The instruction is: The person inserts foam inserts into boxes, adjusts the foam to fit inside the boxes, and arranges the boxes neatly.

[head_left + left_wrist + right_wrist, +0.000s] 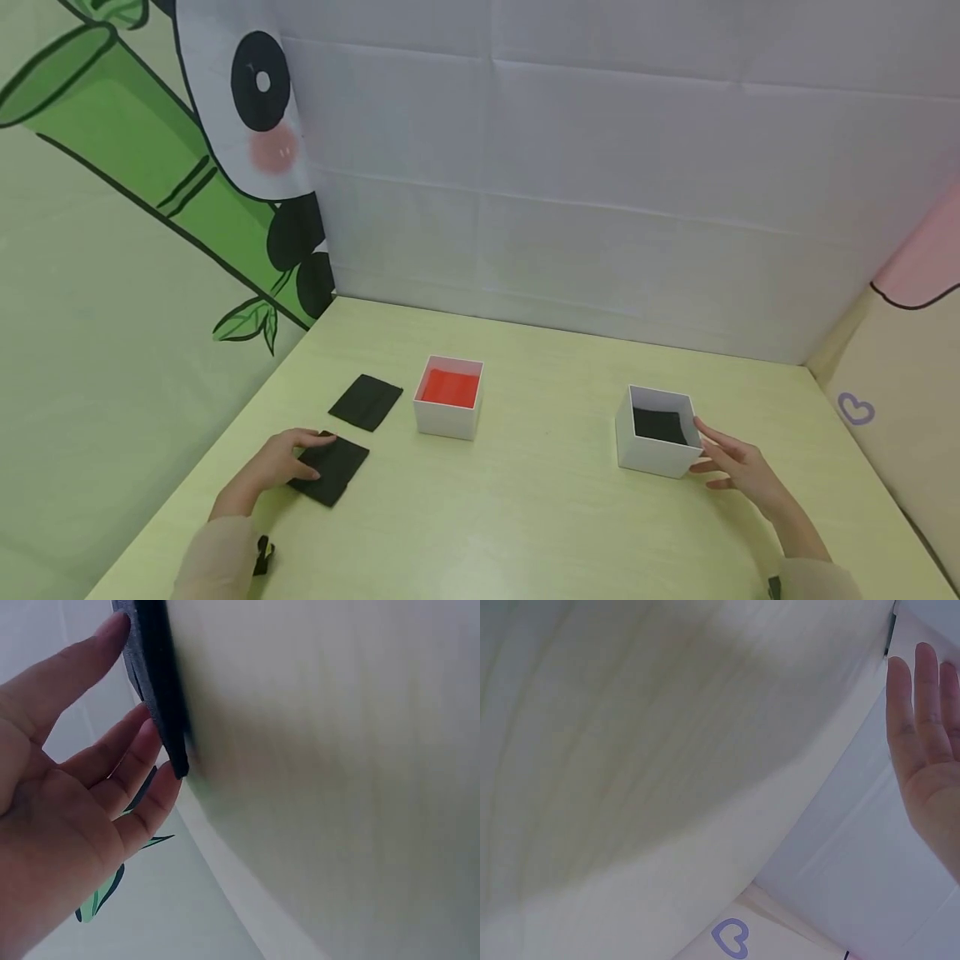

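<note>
My left hand [275, 465] grips a thin black square [335, 468] that looks like folded cloth, its thumb and fingers at the edges. In the left wrist view the black square [154, 682] is seen edge-on, tilted over the tabletop, with fingertips against it. A second black square [366, 402] lies flat just beyond. At the right side of a white box [652, 457] my right hand [742, 473] has its fingers extended, fingertips right at the box wall. Inside that box lies a black piece [658, 425]. The right wrist view shows the right hand's fingers [928, 712] straight.
Another white box [446, 419] holding a red piece [450, 388] stands left of the middle. Both boxes rest on a pale yellow wooden table [540, 517]. A white cloth backdrop [600, 183] hangs behind it, with a printed panel [112, 333] on the left.
</note>
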Motion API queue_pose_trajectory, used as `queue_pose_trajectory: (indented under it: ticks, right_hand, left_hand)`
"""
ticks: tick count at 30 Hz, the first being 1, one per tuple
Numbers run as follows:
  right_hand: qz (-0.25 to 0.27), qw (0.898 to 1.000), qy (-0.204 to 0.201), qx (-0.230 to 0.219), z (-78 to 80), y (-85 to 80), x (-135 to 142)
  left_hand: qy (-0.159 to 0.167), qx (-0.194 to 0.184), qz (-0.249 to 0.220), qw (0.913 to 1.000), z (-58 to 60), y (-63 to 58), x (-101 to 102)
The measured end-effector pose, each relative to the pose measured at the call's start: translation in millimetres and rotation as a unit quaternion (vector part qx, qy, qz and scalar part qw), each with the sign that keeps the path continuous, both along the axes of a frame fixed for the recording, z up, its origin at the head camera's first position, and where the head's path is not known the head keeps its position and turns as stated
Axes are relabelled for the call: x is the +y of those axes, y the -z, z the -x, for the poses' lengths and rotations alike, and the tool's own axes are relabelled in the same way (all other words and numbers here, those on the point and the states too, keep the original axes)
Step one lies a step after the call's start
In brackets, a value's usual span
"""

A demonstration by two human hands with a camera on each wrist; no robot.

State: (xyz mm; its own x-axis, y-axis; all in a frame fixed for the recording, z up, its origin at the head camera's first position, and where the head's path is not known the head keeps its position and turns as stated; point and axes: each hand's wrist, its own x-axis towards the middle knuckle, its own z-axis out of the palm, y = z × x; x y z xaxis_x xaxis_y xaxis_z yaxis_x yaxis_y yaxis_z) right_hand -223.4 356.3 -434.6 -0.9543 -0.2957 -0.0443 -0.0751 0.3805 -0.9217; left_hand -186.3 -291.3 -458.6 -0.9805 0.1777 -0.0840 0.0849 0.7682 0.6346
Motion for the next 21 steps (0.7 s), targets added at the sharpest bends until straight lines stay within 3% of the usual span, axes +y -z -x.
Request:
queue_pose_trajectory:
  ticks: [11,21]
  right_hand:
    - [0.001,1.000,-0.002,0.006,1.0,1.2,1.7]
    - [0.002,1.000,0.003,0.000,1.0,1.3,1.6]
  left_hand:
    - [-0.001,0.014,0.043,0.9990,4.2,1.6,0.6]
    - [-0.006,-0.014,0.046,0.9988,5.0,-0.4,1.3]
